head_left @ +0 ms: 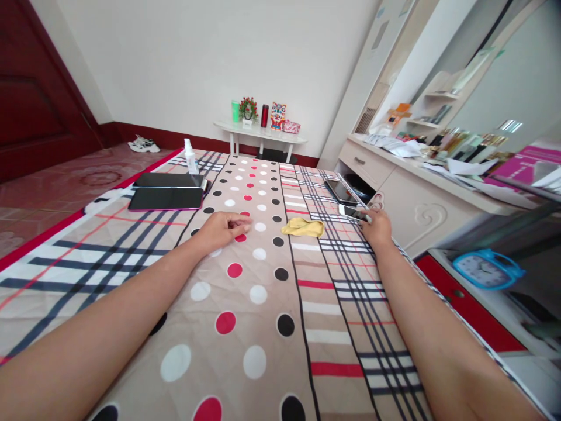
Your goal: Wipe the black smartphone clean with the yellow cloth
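Note:
My right hand (pixel 377 225) grips the near end of a white smartphone (pixel 349 211) low over the right side of the bedspread. Just beyond it lies a larger dark phone or tablet (pixel 340 191). My left hand (pixel 222 228) rests over the dotted middle strip with loosely bent fingers, thumb a little apart, and nothing visible in it. Between the hands is a crumpled yellow cloth (pixel 303 227). Farther left, a tablet with a pink edge (pixel 166 199) lies in front of another dark tablet (pixel 169 180). Behind them stands a white spray bottle (pixel 190 158).
The patterned bedspread (pixel 258 316) spreads beneath both arms. To the right are a cream dresser (pixel 407 199) with an open compartment, and a blue alarm clock (pixel 486 269) on a red-fronted cabinet. A low white shelf (pixel 263 132) with ornaments stands against the far wall.

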A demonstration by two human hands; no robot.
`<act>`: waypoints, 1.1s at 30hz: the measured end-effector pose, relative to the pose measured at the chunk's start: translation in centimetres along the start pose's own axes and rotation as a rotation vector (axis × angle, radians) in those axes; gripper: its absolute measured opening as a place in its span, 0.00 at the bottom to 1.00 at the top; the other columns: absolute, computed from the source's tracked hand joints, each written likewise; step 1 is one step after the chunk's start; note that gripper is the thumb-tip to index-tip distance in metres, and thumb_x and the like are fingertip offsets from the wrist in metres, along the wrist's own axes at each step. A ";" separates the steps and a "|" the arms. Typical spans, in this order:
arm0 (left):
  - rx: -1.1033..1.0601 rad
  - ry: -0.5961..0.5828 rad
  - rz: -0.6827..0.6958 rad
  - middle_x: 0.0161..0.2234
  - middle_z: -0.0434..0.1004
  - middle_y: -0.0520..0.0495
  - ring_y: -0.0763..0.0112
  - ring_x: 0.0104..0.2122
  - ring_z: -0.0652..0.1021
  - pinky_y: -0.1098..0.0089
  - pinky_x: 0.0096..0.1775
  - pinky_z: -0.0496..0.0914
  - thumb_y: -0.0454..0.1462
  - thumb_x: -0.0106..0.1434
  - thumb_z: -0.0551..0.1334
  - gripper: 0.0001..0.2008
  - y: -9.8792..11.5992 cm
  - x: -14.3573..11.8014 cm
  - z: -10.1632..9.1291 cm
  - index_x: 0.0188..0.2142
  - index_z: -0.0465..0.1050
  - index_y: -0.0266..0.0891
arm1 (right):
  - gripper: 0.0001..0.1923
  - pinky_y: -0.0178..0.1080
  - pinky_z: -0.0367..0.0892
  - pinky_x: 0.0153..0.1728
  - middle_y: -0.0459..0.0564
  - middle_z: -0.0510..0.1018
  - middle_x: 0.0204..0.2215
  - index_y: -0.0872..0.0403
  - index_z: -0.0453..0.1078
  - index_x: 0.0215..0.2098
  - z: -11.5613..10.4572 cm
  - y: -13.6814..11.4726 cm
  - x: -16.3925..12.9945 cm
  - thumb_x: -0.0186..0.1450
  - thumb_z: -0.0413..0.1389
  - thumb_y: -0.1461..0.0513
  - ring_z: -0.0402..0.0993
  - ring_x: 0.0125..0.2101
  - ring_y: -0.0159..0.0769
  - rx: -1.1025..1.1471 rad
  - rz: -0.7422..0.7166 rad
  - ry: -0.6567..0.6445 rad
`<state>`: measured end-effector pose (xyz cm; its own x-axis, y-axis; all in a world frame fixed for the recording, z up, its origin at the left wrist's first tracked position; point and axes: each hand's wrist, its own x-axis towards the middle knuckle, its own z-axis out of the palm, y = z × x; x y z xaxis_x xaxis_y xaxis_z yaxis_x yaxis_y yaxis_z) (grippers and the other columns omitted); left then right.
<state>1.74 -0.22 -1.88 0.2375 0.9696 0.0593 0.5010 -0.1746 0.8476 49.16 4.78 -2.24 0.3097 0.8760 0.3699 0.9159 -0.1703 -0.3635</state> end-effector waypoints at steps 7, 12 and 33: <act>0.016 0.009 -0.011 0.48 0.82 0.43 0.60 0.45 0.81 0.66 0.44 0.76 0.51 0.57 0.66 0.27 0.0 0.0 0.0 0.52 0.82 0.39 | 0.25 0.53 0.65 0.57 0.61 0.74 0.45 0.58 0.77 0.54 -0.3 -1.0 -0.9 0.63 0.56 0.56 0.70 0.47 0.46 -0.049 0.242 0.032; 0.027 0.005 -0.002 0.48 0.83 0.43 0.61 0.45 0.81 0.67 0.44 0.77 0.51 0.58 0.66 0.26 0.1 -0.1 -0.1 0.52 0.82 0.40 | 0.19 0.52 0.66 0.54 0.60 0.76 0.41 0.57 0.80 0.42 -0.4 -2.5 -1.5 0.64 0.55 0.53 0.72 0.46 0.49 -0.044 0.174 -0.022; 0.167 0.174 0.071 0.51 0.80 0.43 0.62 0.45 0.80 0.63 0.53 0.75 0.47 0.63 0.60 0.24 0.0 0.0 -0.7 0.53 0.81 0.39 | 0.24 0.57 0.59 0.68 0.53 0.67 0.64 0.51 0.73 0.62 3.0 -16.2 -10.7 0.73 0.51 0.51 0.63 0.65 0.46 0.297 -0.848 -0.427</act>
<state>1.16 -0.06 -1.56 0.1368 0.9663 0.2178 0.6223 -0.2549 0.7401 30.27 -0.49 -2.89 -0.5895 0.7544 0.2890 0.6725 0.6564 -0.3419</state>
